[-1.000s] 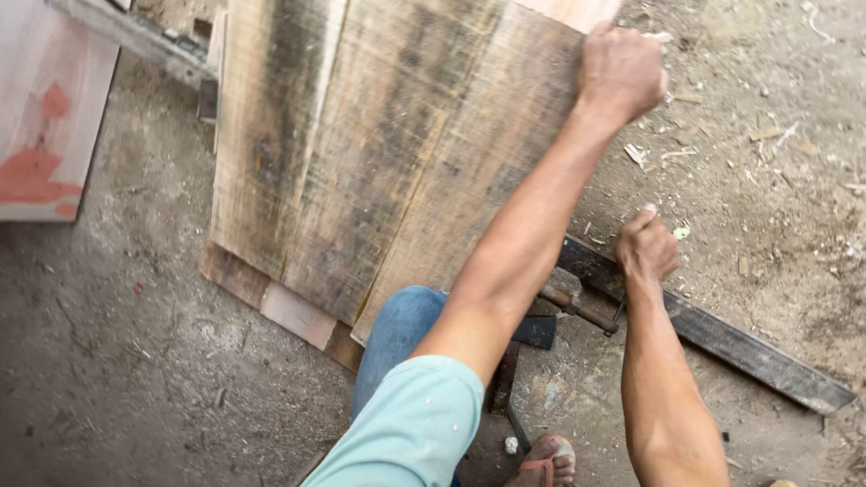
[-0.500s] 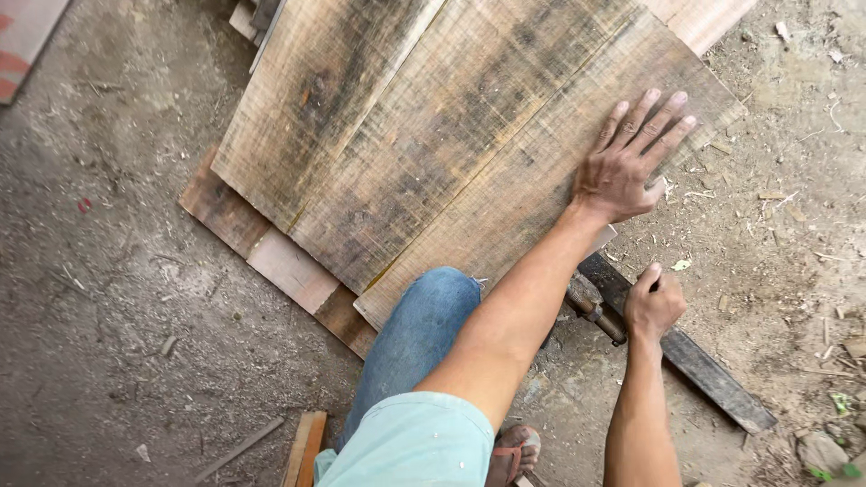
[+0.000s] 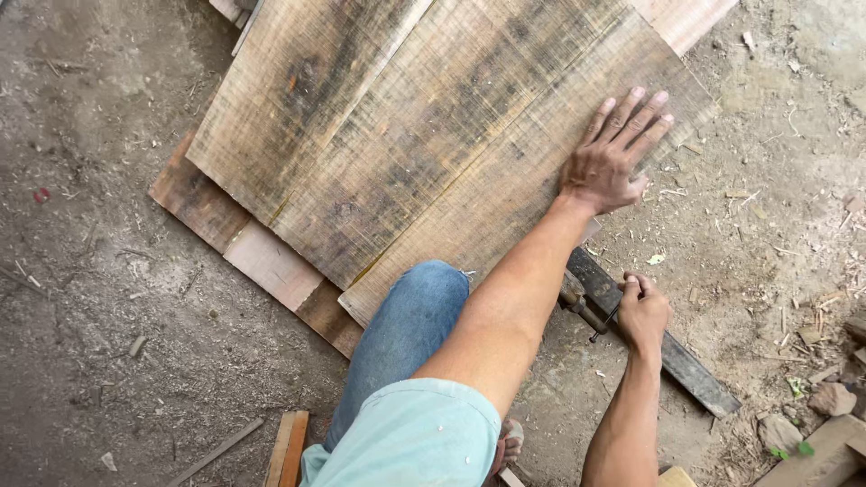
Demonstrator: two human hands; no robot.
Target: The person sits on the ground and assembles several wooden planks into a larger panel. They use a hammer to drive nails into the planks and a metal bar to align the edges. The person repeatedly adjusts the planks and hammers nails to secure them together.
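**A:** Where are your hands?

**B:** Your left hand (image 3: 616,160) lies flat on the top plank (image 3: 532,171), palm down, fingers spread wide and pointing up and to the right, near the plank's right-hand edge. It grips nothing; it only presses on the wood.

**A:** And the other one?

**B:** Your right hand (image 3: 643,311) sits lower, just past the plank's near corner. Its fingers are curled tight around the thin metal handle (image 3: 610,320) of a bar clamp (image 3: 672,356). The clamp's dark steel bar lies on the dirt, running from under the boards down and to the right.

**A:** How do the boards lie?

**B:** Three weathered planks rest side by side, tilted on a slant across your view, their grey, stained faces up. The middle plank (image 3: 433,153) touches the one under your left hand; the far plank (image 3: 298,99) lies to its left. Beneath them a reddish-brown board (image 3: 244,243) sticks out at the lower left edge.

**A:** Where are you in all this?

**B:** Your knee (image 3: 410,316), in blue jeans, comes right up to the near end of the top plank. The ground (image 3: 108,343) around is bare earth with chips and scraps. A small orange-toned wood strip (image 3: 287,446) lies by your leg, well apart from both hands.
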